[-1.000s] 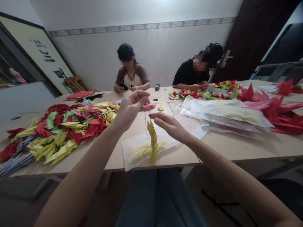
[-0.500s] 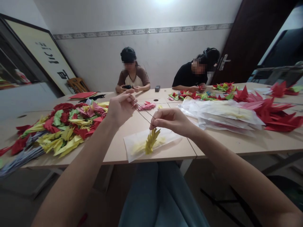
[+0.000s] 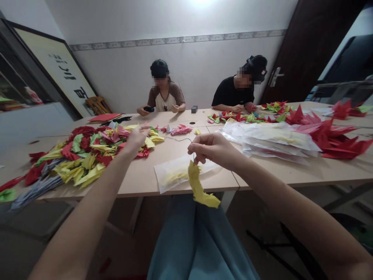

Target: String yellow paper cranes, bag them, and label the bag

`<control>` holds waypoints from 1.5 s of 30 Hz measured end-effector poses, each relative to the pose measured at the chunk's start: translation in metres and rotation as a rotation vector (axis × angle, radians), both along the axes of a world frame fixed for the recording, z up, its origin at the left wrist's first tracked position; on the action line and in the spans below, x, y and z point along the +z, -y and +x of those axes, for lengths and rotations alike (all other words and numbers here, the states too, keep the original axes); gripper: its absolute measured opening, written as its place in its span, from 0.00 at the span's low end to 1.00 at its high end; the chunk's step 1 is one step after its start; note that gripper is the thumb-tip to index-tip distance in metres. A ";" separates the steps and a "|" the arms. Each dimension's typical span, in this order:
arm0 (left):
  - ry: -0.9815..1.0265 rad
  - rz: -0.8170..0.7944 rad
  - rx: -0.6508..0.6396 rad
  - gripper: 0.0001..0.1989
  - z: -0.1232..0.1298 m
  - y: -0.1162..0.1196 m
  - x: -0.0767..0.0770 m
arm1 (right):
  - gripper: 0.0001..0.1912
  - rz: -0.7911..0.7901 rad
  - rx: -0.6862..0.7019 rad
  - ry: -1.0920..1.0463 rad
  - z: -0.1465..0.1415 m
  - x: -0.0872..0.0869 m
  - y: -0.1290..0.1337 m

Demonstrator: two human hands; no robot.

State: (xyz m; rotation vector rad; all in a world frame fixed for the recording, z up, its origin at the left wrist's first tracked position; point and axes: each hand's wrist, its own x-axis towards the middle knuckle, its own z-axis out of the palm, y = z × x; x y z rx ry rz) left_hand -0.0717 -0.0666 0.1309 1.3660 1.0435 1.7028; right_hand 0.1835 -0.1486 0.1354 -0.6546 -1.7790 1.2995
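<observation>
My right hand [image 3: 207,148] pinches a thin dark string [image 3: 182,139] between thumb and fingers above the table's front edge. Below it hangs a curved strip of stacked yellow folded paper pieces [image 3: 199,188], dangling past the edge over my lap. The string's other part trails left from my fingers through the air. My left hand [image 3: 138,139] is apart from the string, fingers loosely stretched over the right side of a heap of coloured folded paper [image 3: 84,155]. Under the hanging strip lies a translucent white bag [image 3: 163,175] with yellow folded paper inside.
Stacked white translucent bags [image 3: 271,138] lie to the right, with red folded paper [image 3: 340,140] beyond. Pink paper pieces [image 3: 181,129] and a small dark box [image 3: 194,109] sit farther back. Two people [image 3: 166,95] work across the table [image 3: 136,182]; one holds a black object.
My left hand has let go of the string and moved left to the paper heap. The yellow strip has swung lower and to the right under my right hand.
</observation>
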 end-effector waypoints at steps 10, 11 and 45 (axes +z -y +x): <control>-0.448 -0.065 -0.210 0.22 0.092 0.097 -0.056 | 0.13 -0.305 -0.171 -0.127 -0.001 -0.032 -0.025; -0.411 -0.119 -0.252 0.24 0.096 0.094 -0.061 | 0.13 -0.303 -0.179 -0.130 -0.001 -0.035 -0.026; 0.392 -0.721 -1.278 0.13 0.055 -0.057 -0.050 | 0.12 -0.468 -0.981 -0.732 0.118 -0.081 -0.218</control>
